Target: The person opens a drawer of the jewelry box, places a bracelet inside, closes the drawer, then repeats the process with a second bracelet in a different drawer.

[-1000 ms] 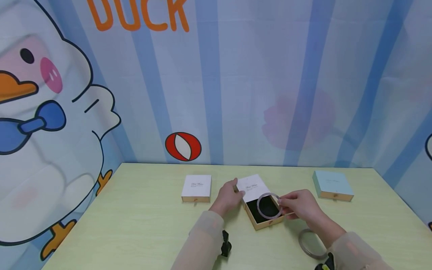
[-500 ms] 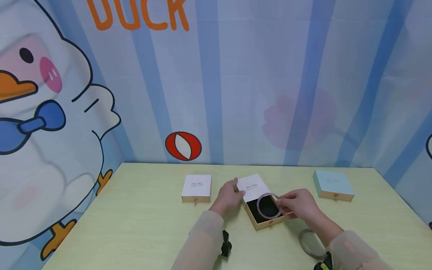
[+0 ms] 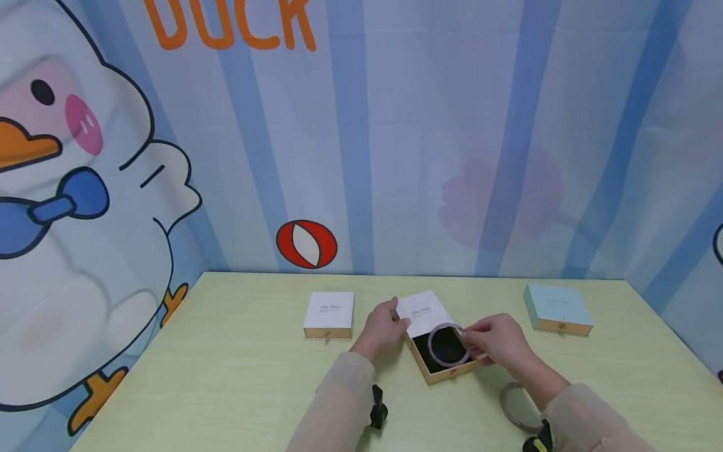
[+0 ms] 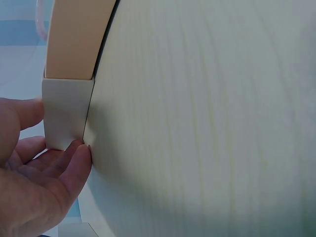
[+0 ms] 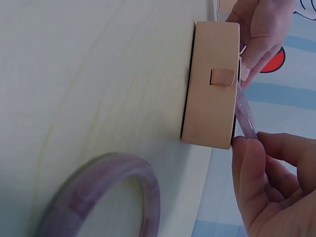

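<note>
My left hand [image 3: 380, 329] holds the far left side of a small box's white lettered sleeve [image 3: 423, 314], thumb on top. In the left wrist view its fingers touch the end of the sleeve [image 4: 66, 111]. The box's tan drawer [image 3: 452, 375], lined in black, is pulled partway out towards me. Between thumb and fingertips, my right hand [image 3: 497, 342] pinches a pale purple bangle [image 3: 431, 348], tilted over the drawer. The right wrist view shows this bangle [image 5: 245, 113] at the drawer's top edge; its far part is hidden. A second purplish bangle [image 3: 505, 408] lies on the table by my right wrist.
A closed white box [image 3: 329, 314] stands left of my left hand. A closed light blue box [image 3: 558, 307] stands at the back right. The pale wooden table [image 3: 237, 370] ends at a printed cloth backdrop [image 3: 407, 157].
My right hand has shifted very slightly left with the bangle, which stays over the drawer. The left hand and the box have not visibly moved.
</note>
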A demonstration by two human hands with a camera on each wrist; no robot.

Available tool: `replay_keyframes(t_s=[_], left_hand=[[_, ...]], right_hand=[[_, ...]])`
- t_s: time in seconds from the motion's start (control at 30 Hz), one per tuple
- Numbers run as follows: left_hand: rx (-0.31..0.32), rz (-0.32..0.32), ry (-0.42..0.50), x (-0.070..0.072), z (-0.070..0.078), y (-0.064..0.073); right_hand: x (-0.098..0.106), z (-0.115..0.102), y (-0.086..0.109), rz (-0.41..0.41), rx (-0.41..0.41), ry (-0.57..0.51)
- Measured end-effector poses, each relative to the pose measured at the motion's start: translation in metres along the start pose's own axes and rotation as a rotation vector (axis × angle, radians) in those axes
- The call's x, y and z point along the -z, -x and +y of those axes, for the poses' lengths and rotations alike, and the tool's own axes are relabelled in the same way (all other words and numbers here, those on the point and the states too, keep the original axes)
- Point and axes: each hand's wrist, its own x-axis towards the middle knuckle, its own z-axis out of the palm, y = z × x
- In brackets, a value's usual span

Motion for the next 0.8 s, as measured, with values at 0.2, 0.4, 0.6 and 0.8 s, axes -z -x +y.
replay_keyframes(t_s=[0.2,0.4,0.6,0.8], left_hand=[[-0.001,0.0,0.009,-0.0003,-0.0008,0.0002],[-0.014,-0.005,0.001,0.0006,-0.0008,0.0003],[-0.024,-0.004,-0.01,0.0008,-0.0011,0.0001],[-0.017,-0.005,-0.014,0.0008,-0.0011,-0.0004]], right_hand=[[-0.0025,-0.0015,-0.0007,0.004,0.009,0.039],[-0.0042,-0.0025,-0.0026,0.004,0.017,0.086],[-0.005,-0.0049,-0.0025,-0.002,0.022,0.117],[-0.0068,-0.0061,-0.0019,0.01,0.039,0.148]])
